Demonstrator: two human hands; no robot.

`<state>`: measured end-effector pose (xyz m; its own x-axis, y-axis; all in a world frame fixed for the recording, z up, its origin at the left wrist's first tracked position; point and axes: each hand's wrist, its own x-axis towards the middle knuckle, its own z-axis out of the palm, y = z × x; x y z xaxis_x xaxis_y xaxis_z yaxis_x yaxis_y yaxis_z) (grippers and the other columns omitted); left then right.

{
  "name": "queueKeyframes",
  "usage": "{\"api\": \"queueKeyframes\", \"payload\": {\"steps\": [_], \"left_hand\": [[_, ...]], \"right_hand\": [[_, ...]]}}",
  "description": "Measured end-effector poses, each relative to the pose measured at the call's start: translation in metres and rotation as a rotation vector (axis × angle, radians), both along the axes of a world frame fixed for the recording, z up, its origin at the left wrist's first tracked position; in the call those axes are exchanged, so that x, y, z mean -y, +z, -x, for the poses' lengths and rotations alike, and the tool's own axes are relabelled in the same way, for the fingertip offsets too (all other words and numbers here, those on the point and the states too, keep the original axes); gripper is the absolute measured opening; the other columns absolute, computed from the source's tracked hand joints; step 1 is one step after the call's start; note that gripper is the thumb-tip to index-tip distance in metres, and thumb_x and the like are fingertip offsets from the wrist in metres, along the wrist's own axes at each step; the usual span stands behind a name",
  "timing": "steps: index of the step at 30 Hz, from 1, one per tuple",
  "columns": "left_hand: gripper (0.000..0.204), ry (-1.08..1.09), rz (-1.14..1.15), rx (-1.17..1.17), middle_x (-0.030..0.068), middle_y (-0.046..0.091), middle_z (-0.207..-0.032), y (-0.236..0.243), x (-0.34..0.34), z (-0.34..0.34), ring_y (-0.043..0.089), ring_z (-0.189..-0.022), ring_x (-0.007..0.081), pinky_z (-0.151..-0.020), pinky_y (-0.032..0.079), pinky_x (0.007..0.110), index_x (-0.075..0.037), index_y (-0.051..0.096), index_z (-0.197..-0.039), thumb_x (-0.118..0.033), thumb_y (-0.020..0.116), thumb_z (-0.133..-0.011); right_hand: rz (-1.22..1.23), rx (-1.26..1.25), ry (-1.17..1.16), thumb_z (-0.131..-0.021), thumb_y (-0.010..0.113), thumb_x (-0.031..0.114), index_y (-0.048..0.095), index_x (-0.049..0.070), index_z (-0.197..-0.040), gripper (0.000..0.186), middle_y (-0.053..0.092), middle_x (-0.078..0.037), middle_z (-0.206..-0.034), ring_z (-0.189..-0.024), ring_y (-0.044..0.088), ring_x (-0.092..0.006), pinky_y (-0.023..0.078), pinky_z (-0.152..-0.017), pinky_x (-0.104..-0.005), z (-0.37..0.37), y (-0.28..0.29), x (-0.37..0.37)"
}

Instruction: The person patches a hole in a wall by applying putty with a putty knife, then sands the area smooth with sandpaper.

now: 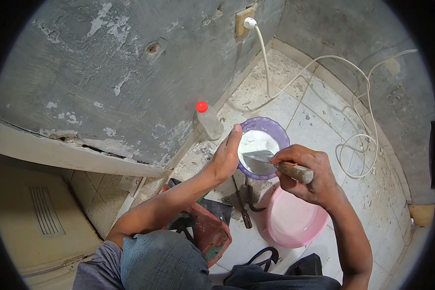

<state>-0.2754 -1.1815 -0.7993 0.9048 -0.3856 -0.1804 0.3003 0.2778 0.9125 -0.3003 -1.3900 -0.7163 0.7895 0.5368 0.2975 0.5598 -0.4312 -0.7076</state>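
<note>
My left hand (226, 155) grips the left side of a scalloped purple bowl (262, 123), which holds white powder or paste (256, 139). My right hand (314, 183) is closed on the wooden handle of a trowel (297, 172); its metal blade (257, 155) dips into the bowl. Just left of the bowl, a clear plastic bottle (209, 124) with a red cap stands by the wall. A pink basin (295, 222) with pale contents sits below my right hand.
A white cord (324, 57) runs from a wall socket (242, 22) across the tiled floor (379, 212). A screwdriver (246, 217) and a red bag (210, 232) lie near my legs. Chipped grey walls (106, 72) enclose the corner; a cream panel (14, 203) is at left.
</note>
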Motion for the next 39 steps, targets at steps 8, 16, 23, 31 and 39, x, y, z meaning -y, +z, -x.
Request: {"api": "queueKeyframes", "payload": {"steps": [8, 16, 23, 31, 39], "left_hand": [[0.067, 0.085, -0.12, 0.12, 0.0142, 0.056, -0.127, 0.009, -0.001, 0.003, 0.052, -0.116, 0.0185, -0.104, 0.037, 0.031, 0.007, 0.047, -0.131, -0.049, 0.022, -0.104], [0.062, 0.052, -0.077, 0.015, 0.0131, 0.059, -0.122, -0.023, -0.005, 0.004, 0.06, -0.106, 0.0194, -0.094, 0.048, 0.031, 0.004, 0.048, -0.131, -0.048, 0.025, -0.104], [0.069, 0.039, -0.216, 0.014, 0.018, 0.057, -0.124, -0.033, -0.005, 0.017, 0.056, -0.114, 0.0211, -0.101, 0.041, 0.033, 0.008, 0.046, -0.13, -0.049, 0.02, -0.104], [0.066, 0.08, -0.181, -0.046, 0.0146, 0.056, -0.126, -0.064, -0.01, 0.021, 0.056, -0.111, 0.0188, -0.097, 0.043, 0.031, 0.006, 0.045, -0.133, -0.05, 0.029, -0.103], [0.054, 0.06, 0.055, -0.141, 0.0093, 0.06, -0.125, -0.073, 0.0, 0.012, 0.06, -0.112, 0.0183, -0.097, 0.047, 0.033, -0.002, 0.05, -0.13, -0.046, 0.035, -0.103]], "right_hand": [[0.043, 0.023, -0.063, -0.069, 0.068, 0.002, 0.066, 0.005, -0.089, 0.021, 0.069, -0.008, -0.086, -0.069, 0.067, -0.023, 0.054, -0.065, -0.031, -0.003, -0.001, -0.006], [-0.237, -0.524, -0.181, -0.083, 0.066, 0.006, 0.067, -0.005, -0.094, 0.015, 0.067, -0.007, -0.088, -0.08, 0.065, -0.0132, 0.053, -0.074, -0.0263, -0.003, -0.027, 0.003], [-0.405, -0.701, -0.286, -0.089, 0.063, 0.016, 0.063, -0.004, -0.1, 0.023, 0.066, -0.009, -0.084, -0.075, 0.064, -0.0147, 0.052, -0.071, -0.029, -0.003, -0.057, -0.004], [-0.563, -0.912, -0.437, -0.092, 0.064, 0.026, 0.059, -0.005, -0.105, 0.033, 0.061, -0.006, -0.08, -0.072, 0.066, -0.0164, 0.056, -0.073, -0.029, -0.001, -0.084, -0.003], [-0.351, -0.667, -0.589, -0.08, 0.072, 0.036, 0.066, -0.004, -0.093, 0.043, 0.063, -0.007, -0.075, -0.064, 0.057, -0.0147, 0.049, -0.06, -0.0278, -0.01, -0.092, 0.02]]}}
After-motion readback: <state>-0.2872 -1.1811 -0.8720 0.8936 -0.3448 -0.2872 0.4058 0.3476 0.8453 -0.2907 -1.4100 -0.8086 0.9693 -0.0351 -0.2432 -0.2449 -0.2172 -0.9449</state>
